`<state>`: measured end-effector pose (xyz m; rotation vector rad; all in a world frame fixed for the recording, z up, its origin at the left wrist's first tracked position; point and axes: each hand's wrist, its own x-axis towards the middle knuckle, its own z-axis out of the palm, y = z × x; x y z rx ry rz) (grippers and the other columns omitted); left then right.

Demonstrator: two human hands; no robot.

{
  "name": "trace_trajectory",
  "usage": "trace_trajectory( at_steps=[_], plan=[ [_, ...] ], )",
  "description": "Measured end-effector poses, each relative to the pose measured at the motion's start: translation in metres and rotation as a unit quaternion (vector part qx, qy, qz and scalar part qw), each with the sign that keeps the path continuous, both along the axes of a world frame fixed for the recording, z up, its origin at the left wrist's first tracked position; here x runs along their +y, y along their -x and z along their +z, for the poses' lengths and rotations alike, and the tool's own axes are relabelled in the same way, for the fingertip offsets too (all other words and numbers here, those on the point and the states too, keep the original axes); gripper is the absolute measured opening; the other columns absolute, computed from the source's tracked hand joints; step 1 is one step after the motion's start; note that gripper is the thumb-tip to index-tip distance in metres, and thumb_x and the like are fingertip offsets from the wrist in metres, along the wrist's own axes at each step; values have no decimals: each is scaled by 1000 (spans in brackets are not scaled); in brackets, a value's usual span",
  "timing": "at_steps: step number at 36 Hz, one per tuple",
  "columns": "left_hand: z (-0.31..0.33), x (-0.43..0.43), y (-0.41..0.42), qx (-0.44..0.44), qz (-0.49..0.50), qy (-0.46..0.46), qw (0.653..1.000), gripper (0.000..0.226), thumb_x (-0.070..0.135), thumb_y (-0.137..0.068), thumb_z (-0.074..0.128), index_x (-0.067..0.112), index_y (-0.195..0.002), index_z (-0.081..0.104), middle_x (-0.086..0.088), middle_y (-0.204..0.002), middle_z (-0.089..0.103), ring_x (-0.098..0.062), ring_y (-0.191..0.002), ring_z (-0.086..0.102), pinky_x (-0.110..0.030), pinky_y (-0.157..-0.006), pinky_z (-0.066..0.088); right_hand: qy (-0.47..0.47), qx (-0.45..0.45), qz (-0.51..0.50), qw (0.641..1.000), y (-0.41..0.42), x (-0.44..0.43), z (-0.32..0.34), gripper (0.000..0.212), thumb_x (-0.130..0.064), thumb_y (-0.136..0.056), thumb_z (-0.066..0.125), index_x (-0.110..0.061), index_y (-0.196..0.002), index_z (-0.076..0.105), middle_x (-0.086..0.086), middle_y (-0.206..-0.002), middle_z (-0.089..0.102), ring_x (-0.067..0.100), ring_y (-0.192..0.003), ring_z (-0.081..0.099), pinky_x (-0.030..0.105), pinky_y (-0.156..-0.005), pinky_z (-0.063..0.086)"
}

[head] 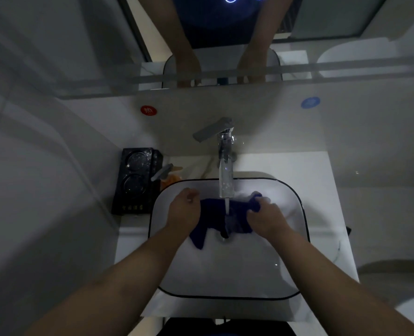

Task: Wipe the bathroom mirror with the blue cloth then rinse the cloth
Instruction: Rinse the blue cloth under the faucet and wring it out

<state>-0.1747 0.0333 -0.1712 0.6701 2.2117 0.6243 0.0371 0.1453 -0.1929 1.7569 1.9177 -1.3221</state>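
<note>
Head view is looking down on two bare forearms reaching away from the near edge into a white basin (225,297), a rounded rectangle with a thin dark rim and a glossy inside. The left hand (181,210) is curling its fingers round the left end of the blue cloth (213,214), and the right hand (265,219) is gripping the right end in a closed fist, with a tuft of fabric poking out on the far side of its fingers.

The cloth is hanging above the middle of the basin bowl, stretched between the hands, its long axis running left to right. One loose corner is drooping toward the near left. It is looking dark navy, soaked, soft and bunched into folds. A thin stream of water (227,206) is falling onto its middle.

Farther back, a shiny chrome faucet (225,166) with a flat lever is standing on the white countertop (322,180). A black rectangular tray (133,180) with two round hollows is sitting to the far left, with an orange pump bottle (169,178) just beside it. On the wall beyond, a red round sticker (148,110) and a blue one (310,102) are showing below the mirror (322,25), which is reflecting both arms.
</note>
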Motion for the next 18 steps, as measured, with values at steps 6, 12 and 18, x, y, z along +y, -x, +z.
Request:
trace_trajectory(
  at_steps=[6,12,18],
  plan=[
    [56,46,15,-47,182,-216,958,27,24,-113,44,15,-112,70,-1,-94,69,-20,-84,65,-29,-74,52,19,-26,53,998,-17,-7,-14,68,-25,-89,61,-23,-155,48,12,-156,46,40,-138,53,43,-116,45],
    [99,103,40,-97,158,-218,958,45,50,-113,46,12,-111,69,0,-78,62,-9,-55,52,-20,-44,41,27,-57,15,998,-29,-3,-43,68,-36,-73,59,-36,-140,48,9,-140,56,41,-127,57,46,-109,50],
    [83,118,54,-34,122,-166,978,27,41,-106,63,17,-110,77,-5,-82,73,-17,-67,63,-28,-64,51,39,-32,-19,999,-25,10,-53,57,-31,-75,73,-26,-128,55,7,-122,65,35,-114,65,44,-103,55]
  ],
)
